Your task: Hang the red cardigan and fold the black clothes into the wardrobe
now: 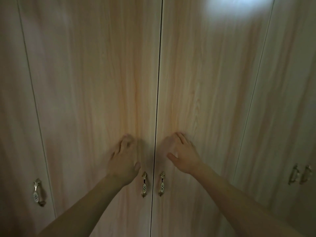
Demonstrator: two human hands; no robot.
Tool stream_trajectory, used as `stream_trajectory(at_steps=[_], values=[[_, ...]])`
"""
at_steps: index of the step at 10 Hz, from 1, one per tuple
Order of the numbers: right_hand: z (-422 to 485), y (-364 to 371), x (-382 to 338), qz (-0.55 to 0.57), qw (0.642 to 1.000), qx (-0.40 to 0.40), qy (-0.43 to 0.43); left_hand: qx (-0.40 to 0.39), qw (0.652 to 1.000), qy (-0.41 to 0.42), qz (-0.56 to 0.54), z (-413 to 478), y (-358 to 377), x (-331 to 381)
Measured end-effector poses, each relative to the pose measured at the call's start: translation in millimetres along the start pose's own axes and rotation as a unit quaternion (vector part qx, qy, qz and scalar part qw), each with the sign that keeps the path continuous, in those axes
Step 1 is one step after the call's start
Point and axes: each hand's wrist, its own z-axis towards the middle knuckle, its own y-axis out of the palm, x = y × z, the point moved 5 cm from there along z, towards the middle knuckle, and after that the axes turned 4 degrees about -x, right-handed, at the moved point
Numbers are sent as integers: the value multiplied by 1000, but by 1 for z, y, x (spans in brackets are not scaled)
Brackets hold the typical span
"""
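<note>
The wardrobe (102,74) fills the whole view, and its light wood doors are shut. A thin dark line runs down the middle where the two middle doors meet. The person's left hand (124,159) lies flat on the left middle door (95,100), just beside that line. The fingers point up and are a bit spread, and the thumb sticks out toward the line. This hand's grip is released; it holds nothing and only presses on the wood. The right hand (182,155) lies flat on the right middle door (205,100), also just beside the line. Its fingers point up and lean a little to the left, and the thumb points toward the line. Its grip is released too, with nothing in it. Both bare arms reach up from the bottom of the view, one from each side, and come close together at the hands. Just below the left hand is a small gold handle (144,184), and a matching handle (162,183) sits below the right hand. The hands do not touch the handles. Another gold handle (38,192) is on the far left door, and two more handles (300,174) show at the far right, but they look blurry. A bright patch of light (234,7) shines at the top right. The red cardigan and the black clothes cannot be seen.
</note>
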Motion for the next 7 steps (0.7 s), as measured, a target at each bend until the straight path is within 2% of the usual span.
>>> stream_trajectory(at_steps=[3, 5, 7], values=[[-19, 26, -6, -18, 998, -35, 40, -34, 998, -19, -57, -15, 3, -30], [-40, 17, 7, -20, 997, -48, 57, -73, 992, -45, -89, -30, 10, -33], [-64, -1, 14, -10, 998, -35, 49, -94, 992, -73, -29, -53, -8, -41]])
